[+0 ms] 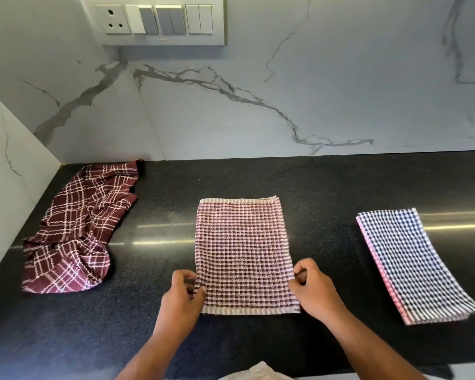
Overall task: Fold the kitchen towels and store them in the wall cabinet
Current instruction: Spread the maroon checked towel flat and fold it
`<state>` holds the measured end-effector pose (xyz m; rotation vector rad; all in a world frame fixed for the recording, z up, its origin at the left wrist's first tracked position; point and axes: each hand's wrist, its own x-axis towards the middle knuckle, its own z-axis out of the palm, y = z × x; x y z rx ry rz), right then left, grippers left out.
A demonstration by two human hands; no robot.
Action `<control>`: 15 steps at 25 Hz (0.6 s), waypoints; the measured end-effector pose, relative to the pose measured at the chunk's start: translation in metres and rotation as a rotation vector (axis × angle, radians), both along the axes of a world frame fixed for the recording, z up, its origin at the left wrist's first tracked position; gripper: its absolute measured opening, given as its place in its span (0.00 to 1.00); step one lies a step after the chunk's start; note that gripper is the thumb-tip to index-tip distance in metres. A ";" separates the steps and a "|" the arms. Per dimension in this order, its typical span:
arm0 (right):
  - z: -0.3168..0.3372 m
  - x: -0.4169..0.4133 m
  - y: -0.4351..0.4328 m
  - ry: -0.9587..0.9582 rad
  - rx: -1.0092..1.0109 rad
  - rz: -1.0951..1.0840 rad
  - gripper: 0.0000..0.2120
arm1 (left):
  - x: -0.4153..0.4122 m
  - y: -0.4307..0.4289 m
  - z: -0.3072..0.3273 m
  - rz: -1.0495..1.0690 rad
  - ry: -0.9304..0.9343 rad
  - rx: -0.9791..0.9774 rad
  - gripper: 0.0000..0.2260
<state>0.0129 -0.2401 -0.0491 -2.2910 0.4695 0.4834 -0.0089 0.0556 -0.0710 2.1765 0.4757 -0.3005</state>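
Pinching the maroon checked towel [243,253] flat on the tabletop [327,182], my left hand [183,293] grips its left edge, my right hand [313,289] its right.

A: Is any writing, label or number legible here?
B: None. The wall switch plate [155,21] bears no readable marking, and the maroon checked towel [243,253] shows only its woven pattern.

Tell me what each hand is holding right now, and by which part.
Both hold the checked towel: left hand pinches its left edge near the front corner, right hand pinches its right edge.
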 end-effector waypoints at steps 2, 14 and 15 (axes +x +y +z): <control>0.010 0.000 -0.003 0.057 0.290 -0.071 0.19 | 0.002 0.006 0.004 0.083 0.049 -0.176 0.16; -0.016 0.004 -0.019 -0.390 -0.148 0.519 0.25 | 0.014 0.034 -0.009 -0.439 -0.344 0.267 0.25; -0.016 0.005 -0.018 -0.427 -0.199 0.539 0.24 | 0.016 0.036 -0.009 -0.491 -0.412 0.347 0.24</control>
